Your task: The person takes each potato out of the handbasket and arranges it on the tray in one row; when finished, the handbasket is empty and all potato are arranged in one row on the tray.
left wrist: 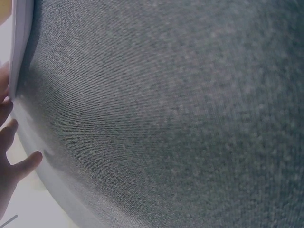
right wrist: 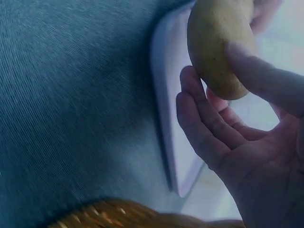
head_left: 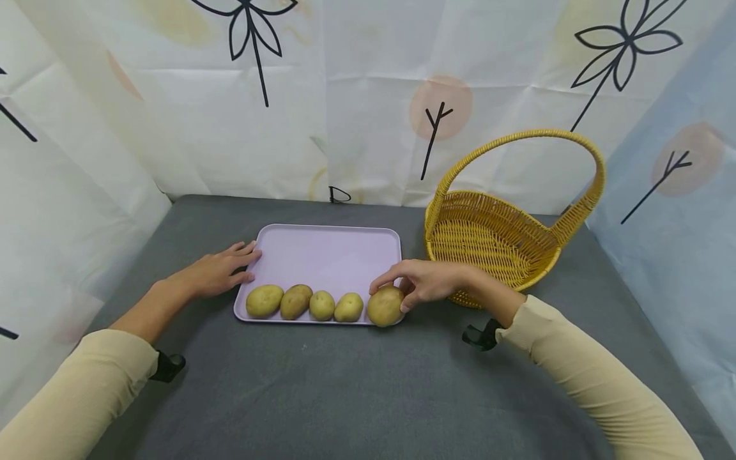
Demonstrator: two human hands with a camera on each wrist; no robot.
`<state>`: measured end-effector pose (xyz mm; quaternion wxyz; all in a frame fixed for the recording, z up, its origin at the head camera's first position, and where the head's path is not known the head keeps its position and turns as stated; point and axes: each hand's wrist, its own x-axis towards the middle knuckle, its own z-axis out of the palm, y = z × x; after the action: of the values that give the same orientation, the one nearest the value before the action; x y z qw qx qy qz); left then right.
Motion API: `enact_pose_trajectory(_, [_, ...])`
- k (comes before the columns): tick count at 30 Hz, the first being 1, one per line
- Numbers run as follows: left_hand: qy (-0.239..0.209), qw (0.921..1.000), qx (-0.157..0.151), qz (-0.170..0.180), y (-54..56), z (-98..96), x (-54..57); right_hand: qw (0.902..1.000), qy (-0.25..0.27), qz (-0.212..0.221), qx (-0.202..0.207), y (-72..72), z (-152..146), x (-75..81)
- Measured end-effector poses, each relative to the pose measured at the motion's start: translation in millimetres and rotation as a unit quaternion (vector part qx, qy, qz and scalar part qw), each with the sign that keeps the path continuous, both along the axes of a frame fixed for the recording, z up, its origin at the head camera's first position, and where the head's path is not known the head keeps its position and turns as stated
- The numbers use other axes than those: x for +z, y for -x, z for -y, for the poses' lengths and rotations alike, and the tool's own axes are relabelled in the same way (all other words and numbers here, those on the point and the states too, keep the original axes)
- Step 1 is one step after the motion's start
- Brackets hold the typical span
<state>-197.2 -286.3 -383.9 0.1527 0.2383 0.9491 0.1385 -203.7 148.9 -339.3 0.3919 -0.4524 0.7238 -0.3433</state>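
A lilac tray (head_left: pixel 328 252) lies on the grey cloth, with a row of several potatoes along its near edge. At the right end of the row, my right hand (head_left: pixel 428 281) grips the largest potato (head_left: pixel 384 306) between thumb and fingers. The right wrist view shows the thumb pressed on that potato (right wrist: pixel 218 45). My left hand (head_left: pixel 221 271) rests at the tray's left edge, fingers stretched out and touching the rim. The potato at the left end (head_left: pixel 264 301) lies nearest to it. In the left wrist view only part of the left hand (left wrist: pixel 7 152) shows.
A yellow wicker basket (head_left: pixel 489 223) with a tall arched handle stands right of the tray, partly behind the right forearm. Grey cloth (head_left: pixel 322 390) covers the table. White patterned sheets (head_left: pixel 368 96) hang behind and at both sides.
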Motion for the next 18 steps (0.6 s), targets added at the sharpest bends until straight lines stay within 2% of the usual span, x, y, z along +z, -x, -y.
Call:
enact_pose_trajectory(8, [-0.003, 1.0000, 0.002, 0.002, -1.4, -0.1, 2.4, 0.9997, 0.000, -0.019, -0.016, 1.3, 5, -13.3])
enact_pose_trajectory(15, [0.000, 1.0000, 0.006, 0.001, -1.7, -1.2, 2.8, 0.9915, -0.019, -0.128, -0.015, -1.8, 6, -10.1])
enact_pose_trajectory(18, [0.001, 1.0000, 0.005, 0.001, -1.1, -0.9, 1.5, 0.9894, -0.026, -0.142, -0.014, -3.7, 6, -8.9])
